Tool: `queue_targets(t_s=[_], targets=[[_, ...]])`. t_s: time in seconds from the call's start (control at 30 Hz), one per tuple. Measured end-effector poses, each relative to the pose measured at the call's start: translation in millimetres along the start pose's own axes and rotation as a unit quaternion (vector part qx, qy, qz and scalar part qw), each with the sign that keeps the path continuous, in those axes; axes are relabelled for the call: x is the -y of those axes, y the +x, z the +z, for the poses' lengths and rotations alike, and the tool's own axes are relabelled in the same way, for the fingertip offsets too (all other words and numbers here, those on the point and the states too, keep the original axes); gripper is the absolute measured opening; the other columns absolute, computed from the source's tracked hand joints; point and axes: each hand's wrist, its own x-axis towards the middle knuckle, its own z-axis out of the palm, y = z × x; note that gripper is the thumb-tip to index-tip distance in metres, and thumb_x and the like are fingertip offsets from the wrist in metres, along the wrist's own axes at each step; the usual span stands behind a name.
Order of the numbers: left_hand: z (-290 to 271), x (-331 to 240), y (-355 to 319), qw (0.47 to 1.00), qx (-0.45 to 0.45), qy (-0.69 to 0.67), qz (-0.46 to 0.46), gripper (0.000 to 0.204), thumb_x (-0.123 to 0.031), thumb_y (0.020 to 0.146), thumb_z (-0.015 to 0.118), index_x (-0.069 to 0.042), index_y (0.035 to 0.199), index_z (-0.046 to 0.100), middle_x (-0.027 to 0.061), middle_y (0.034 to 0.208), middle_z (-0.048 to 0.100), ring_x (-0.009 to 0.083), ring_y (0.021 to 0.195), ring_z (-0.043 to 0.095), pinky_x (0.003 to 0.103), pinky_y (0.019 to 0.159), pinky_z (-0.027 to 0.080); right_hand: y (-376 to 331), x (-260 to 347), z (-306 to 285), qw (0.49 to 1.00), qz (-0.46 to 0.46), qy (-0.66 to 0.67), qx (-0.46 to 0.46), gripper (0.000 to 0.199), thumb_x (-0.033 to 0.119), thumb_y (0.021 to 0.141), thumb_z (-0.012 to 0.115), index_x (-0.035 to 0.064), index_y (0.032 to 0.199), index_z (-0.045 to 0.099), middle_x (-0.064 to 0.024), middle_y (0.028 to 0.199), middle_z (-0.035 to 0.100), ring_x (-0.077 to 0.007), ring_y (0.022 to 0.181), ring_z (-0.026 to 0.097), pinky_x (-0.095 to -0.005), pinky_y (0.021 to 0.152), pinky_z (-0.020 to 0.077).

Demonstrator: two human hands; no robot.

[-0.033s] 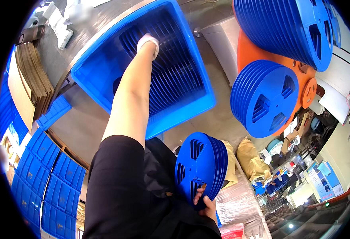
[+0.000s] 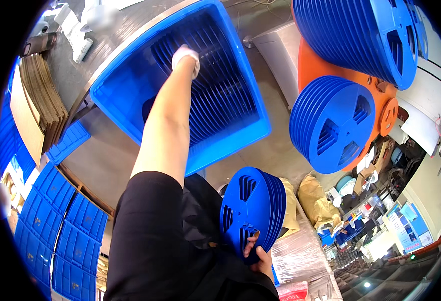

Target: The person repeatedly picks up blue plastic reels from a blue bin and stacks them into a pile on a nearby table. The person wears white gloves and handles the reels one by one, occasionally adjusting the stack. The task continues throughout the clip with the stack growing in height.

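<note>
My left hand (image 2: 186, 57), in a whitish glove, reaches into a deep blue bin (image 2: 229, 140). Rows of thin dark blue reels (image 2: 215, 108) stand on edge in that bin. The gloved hand rests against the upper row, and its fingers are too hidden to show whether they grip a reel. Close to my body, my right hand (image 2: 259, 257) is closed on a small stack of blue plastic reels (image 2: 253, 205). Its fingers pass through a cut-out in the front reel, with the thumb on the rim.
At the right, two more stacks of blue reels, a shorter one (image 2: 331, 125) and a longer one (image 2: 351, 40), sit by an orange stand (image 2: 308, 62). Cardboard sheets (image 2: 42, 95) lean beside the metal table (image 2: 125, 27). Blue crates (image 2: 62, 231) are stacked at lower left.
My left hand and forearm have shifted very slightly within the bin. My right hand keeps its hold on the reel stack.
</note>
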Motion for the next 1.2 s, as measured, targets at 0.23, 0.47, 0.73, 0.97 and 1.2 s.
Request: queue_targets(t_s=[0.23,0.47,0.73,0.97,1.2], targets=[[-11.6,63.3,-111.2,0.979,-0.042,-0.153,0.125,0.02,-0.007,0.085,0.052,-0.009,0.103,0.06,0.0213,0.096,0.066,0.0358,0.092,0.065,0.04,0.078,0.051,-6.4,9.9,9.4,0.998,-0.057,-0.006,-0.006,0.055,0.028,0.081,0.07,-0.0041,0.119,0.048,-0.0131,0.081,0.06,-0.0201,0.073,0.058,-0.0294,0.066,0.0455],[-134.7,161.5,-243.6,0.923,0.049,-0.345,0.165,0.012,-0.007,0.088,0.056,-0.01,0.099,0.06,-0.0006,0.07,0.057,0.0043,0.05,0.044,0.021,0.044,0.033,-8.1,41.2,30.0,0.982,-0.15,-0.055,0.099,0.042,0.024,0.085,0.066,-0.0006,0.115,0.053,-0.0103,0.08,0.06,-0.018,0.072,0.057,-0.0285,0.068,0.0454],[-233.2,260.9,-341.4,0.804,0.112,-0.531,0.244,0.032,-0.016,0.079,0.076,-0.007,0.104,0.058,0.0109,0.09,0.069,0.0067,0.043,0.045,0.017,0.037,0.029,-20.1,59.9,31.3,0.965,-0.179,-0.014,0.191,0.037,0.019,0.086,0.064,0.0012,0.115,0.051,-0.0105,0.08,0.059,-0.0205,0.072,0.058,-0.0326,0.069,0.0481],[-243.7,293.3,-417.1,0.74,0.093,-0.58,0.327,0.032,-0.016,0.076,0.079,-0.006,0.101,0.061,0.0143,0.091,0.069,0.0067,0.042,0.045,0.017,0.037,0.032,-51.8,68.6,12.0,0.935,-0.194,-0.037,0.296,0.034,0.02,0.088,0.065,0.007,0.115,0.05,-0.0072,0.082,0.057,-0.0188,0.075,0.055,-0.0329,0.071,0.0475],[-231.1,307.7,-489.3,0.739,0.064,-0.551,0.383,0.022,-0.01,0.082,0.072,-0.007,0.101,0.062,0.0118,0.092,0.069,0.0055,0.052,0.051,0.016,0.043,0.037,-78.3,62.0,-24.5,0.921,-0.235,-0.015,0.309,0.034,0.019,0.087,0.066,0.0055,0.114,0.051,-0.0089,0.083,0.06,-0.0217,0.075,0.059,-0.0355,0.071,0.05]])
